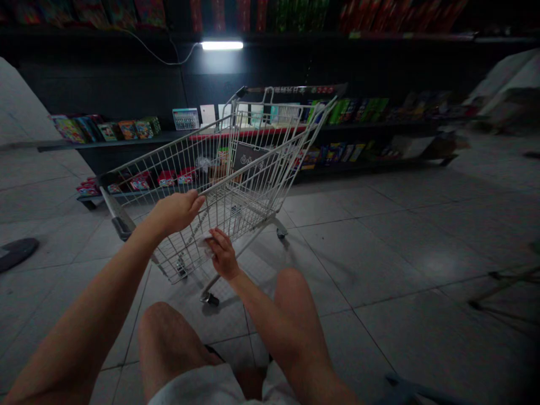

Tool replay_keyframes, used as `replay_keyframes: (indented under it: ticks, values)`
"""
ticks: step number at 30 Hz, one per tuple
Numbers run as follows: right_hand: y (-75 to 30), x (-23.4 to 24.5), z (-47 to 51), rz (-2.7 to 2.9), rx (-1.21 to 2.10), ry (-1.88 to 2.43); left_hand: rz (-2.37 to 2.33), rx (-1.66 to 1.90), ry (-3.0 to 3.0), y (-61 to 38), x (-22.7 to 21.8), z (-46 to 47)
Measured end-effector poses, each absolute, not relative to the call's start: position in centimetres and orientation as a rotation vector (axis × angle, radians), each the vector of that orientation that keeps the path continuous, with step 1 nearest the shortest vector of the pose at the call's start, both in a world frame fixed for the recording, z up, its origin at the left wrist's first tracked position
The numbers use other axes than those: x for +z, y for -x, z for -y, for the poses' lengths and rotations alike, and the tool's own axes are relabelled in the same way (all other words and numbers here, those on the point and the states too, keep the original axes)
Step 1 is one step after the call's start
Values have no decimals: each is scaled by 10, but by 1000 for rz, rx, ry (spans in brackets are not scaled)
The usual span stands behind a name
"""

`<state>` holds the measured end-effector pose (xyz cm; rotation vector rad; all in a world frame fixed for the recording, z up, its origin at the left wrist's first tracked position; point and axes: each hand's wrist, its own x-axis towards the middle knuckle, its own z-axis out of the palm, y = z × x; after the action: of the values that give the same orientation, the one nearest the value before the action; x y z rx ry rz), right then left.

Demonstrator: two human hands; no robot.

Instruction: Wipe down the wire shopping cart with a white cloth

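A wire shopping cart [219,191] stands on the floor right in front of me, its dark push handle [295,89] at the far end. My left hand [177,212] is closed over the cart's top wire rim [211,188] on the near side. My right hand [223,254] is lower, against the wire basket, with its fingers pinching a small white piece of paper or cloth [205,243]. A dark box or bag [248,157] and some small packets show through the mesh, but I cannot tell if they lie inside the cart.
Low black shelves [126,140] with colourful boxes run behind the cart, under a lit tube lamp [222,45]. Grey floor tiles [379,253] spread to the right. White sacks [506,84] sit far right, with metal stand legs [498,287] low right.
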<state>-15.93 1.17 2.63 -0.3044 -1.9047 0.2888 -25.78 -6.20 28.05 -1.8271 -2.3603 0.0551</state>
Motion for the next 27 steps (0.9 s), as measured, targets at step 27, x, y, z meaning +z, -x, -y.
replay_keyframes:
  ticks: [27]
  values:
    - [235,9,-4,457,1569,1002,2269,60,1690,284,263,73]
